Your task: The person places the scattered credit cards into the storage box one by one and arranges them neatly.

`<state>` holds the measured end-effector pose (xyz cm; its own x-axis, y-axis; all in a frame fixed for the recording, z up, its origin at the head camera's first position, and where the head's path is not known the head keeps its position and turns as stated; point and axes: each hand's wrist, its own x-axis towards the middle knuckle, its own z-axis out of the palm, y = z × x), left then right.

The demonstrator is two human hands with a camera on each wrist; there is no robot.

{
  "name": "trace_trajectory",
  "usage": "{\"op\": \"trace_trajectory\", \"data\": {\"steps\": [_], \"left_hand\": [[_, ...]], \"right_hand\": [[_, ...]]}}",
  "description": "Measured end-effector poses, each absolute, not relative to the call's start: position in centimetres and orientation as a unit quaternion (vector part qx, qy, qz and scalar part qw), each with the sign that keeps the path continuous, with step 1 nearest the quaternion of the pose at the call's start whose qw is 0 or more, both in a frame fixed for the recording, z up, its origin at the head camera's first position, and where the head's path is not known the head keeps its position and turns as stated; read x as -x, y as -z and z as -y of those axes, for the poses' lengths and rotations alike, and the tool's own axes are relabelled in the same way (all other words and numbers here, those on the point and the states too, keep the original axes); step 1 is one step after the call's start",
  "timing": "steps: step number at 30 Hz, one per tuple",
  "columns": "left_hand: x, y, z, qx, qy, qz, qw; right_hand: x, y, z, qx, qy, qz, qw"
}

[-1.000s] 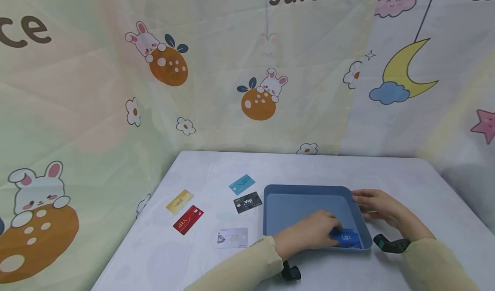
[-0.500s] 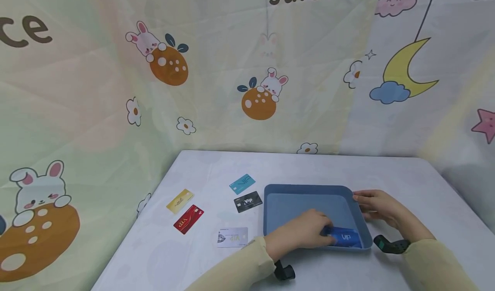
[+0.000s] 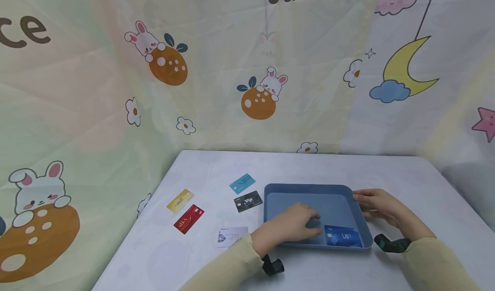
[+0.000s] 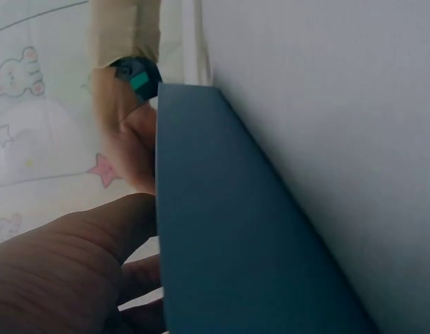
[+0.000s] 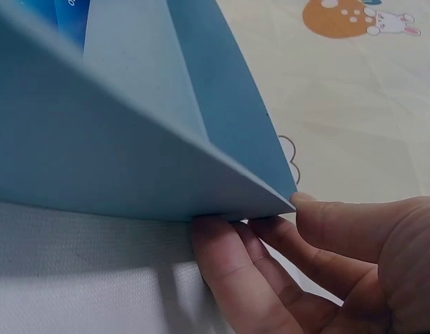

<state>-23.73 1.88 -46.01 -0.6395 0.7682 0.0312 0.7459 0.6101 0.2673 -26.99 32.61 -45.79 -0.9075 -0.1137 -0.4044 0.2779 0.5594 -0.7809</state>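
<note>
In the head view my left hand (image 3: 290, 223) hovers over the left part of a blue rectangular tray (image 3: 305, 188), fingers loosely bent and holding nothing. A blue VIP card (image 3: 343, 236) lies inside the tray at its front right. At the tray's right side, my right hand (image 3: 380, 206) holds the edge. The right wrist view has the thumb (image 5: 326, 219) at the rim corner and the other fingers (image 5: 225, 247) against the lower edge of the tray wall. The left wrist view catches part of my left hand (image 4: 79, 257) beside the tray wall (image 4: 222, 229), fingertips hidden behind it.
Left of the tray, several cards lie on the white table (image 3: 162, 261): teal (image 3: 242, 183), black (image 3: 248, 201), gold (image 3: 180, 201), red (image 3: 188, 219) and silver (image 3: 228, 236), the last partly behind my left sleeve. A printed cloth (image 3: 212, 67) hangs behind the table.
My left hand has come off the blue VIP card and moved left, uncovering the card on the tray floor. The right hand stays at the tray's right edge.
</note>
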Motion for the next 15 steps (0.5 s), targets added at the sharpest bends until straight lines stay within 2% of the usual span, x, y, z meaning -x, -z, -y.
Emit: {"op": "trace_trajectory", "data": {"steps": [15], "left_hand": [[24.7, 43.2, 1.6, -0.379, -0.193, -0.905, 0.02]], "right_hand": [[26.7, 45.7, -32.4, -0.063, 0.471, -0.856, 0.203]]}}
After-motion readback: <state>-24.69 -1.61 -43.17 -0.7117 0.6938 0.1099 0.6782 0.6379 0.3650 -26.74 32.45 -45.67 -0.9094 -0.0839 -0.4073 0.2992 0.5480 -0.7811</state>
